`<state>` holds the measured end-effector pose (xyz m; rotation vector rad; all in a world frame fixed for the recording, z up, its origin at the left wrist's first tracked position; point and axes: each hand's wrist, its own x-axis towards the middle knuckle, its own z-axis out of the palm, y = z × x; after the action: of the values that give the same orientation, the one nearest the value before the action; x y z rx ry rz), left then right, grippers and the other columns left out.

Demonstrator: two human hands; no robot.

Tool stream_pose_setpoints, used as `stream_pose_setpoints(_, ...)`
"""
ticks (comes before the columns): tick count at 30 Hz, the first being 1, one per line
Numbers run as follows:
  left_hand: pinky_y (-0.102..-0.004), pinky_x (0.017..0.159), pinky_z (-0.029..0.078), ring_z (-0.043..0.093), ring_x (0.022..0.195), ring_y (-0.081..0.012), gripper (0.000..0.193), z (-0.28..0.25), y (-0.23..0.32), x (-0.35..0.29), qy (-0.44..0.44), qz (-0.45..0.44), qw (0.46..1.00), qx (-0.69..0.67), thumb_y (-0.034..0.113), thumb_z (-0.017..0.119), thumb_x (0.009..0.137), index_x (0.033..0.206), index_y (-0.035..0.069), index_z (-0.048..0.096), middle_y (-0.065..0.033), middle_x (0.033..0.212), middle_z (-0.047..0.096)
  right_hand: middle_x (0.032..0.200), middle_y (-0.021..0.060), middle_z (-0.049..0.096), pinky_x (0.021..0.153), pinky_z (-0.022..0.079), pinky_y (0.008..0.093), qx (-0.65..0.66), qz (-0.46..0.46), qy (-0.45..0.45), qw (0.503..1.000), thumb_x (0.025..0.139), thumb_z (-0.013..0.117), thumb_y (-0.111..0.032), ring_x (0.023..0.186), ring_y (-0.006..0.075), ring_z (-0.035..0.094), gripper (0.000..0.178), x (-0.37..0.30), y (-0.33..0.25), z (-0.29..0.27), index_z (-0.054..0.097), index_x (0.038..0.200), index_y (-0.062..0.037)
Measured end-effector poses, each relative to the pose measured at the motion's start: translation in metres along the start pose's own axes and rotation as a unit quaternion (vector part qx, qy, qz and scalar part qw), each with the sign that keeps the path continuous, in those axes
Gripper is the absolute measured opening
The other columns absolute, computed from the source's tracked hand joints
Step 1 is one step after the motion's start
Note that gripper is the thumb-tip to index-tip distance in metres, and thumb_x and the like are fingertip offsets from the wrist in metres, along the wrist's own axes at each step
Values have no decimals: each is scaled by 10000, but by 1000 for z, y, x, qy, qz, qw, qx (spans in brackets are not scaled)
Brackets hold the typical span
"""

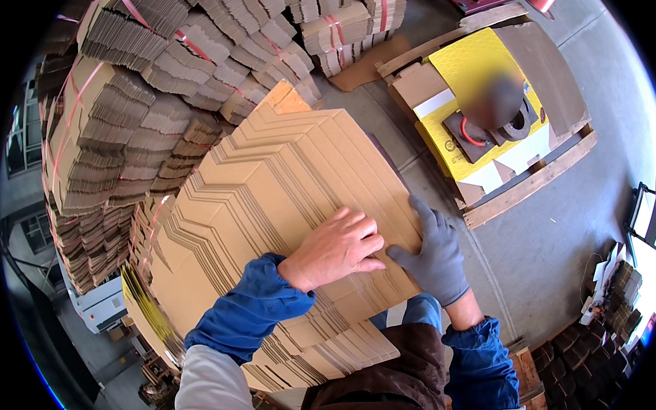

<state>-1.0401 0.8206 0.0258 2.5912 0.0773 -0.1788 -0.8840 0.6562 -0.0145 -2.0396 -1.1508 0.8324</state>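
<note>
One stepped stack of cardboard sheets (229, 179) in front of the body, broad faces up, staggered edges running across it in bent lines. Step in hand, by my reading: handling the right-hand edge of the upper sheets. A next move there would seem to call for a secure pinch, thumb above and fingers below, with the other palm steadying the layers. Left hand (333, 249) bare, lying over the top face a little inward of that edge; its fingers are bent and close together, thumb stretched rightward, and whether any sheet is caught under them I cannot tell. Right hand (438, 260) in a grey glove, at the outer edge: thumb laid over the top face, fingers spread well away from it along the rim, cardboard lying between (how firmly it is gripped does not show, the underside being hidden). So the stack is beneath the left fingers and within the span of the right ones; the two thumbs come very near each other. Strapped cardboard bundles (116, 126) pile up at left; a wooden pallet (529, 180), beyond the right hand, carries a yellow board (467, 52).
</note>
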Motion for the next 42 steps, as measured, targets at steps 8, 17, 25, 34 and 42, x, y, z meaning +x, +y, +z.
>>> stream_pose_setpoints(8,-373,880,452,549,935,-244,365,1,4,2,-1,14,1000,3,374,822,781,875,100,600,-38,927,546,1216,189,637,930,463,474,-7,-37,43,998,677,879,-330,1063,381,625,929,-2,7,5,451,1461,-74)
stream_pose_setpoints(17,-383,856,442,551,910,-259,387,0,0,2,5,-6,999,-36,338,847,759,896,94,579,-51,910,547,1434,160,512,1121,301,636,-132,-46,63,988,692,855,-400,1314,340,506,941,-10,-21,-1,447,1482,-92)
stream_pose_setpoints(25,-377,858,442,546,916,-238,346,-3,2,2,7,16,1000,-21,356,824,769,843,110,592,-28,894,545,1512,218,426,1130,282,658,-151,-46,65,985,667,864,-446,1373,442,434,990,-13,-12,13,446,1495,-101)
stream_pose_setpoints(34,-378,904,458,560,956,-231,339,-3,1,-3,11,27,999,-14,379,784,805,866,103,598,-37,906,544,1557,254,392,1188,216,631,-140,-28,39,989,698,844,-456,1435,462,379,970,-13,-13,12,440,1506,-105)
stream_pose_setpoints(42,-366,879,445,542,911,-215,340,2,0,-5,18,28,999,-15,389,801,799,850,123,596,-10,903,532,1572,244,373,1191,210,626,-140,-22,31,989,691,847,-452,1448,454,360,983,-13,-13,12,435,1515,-111)
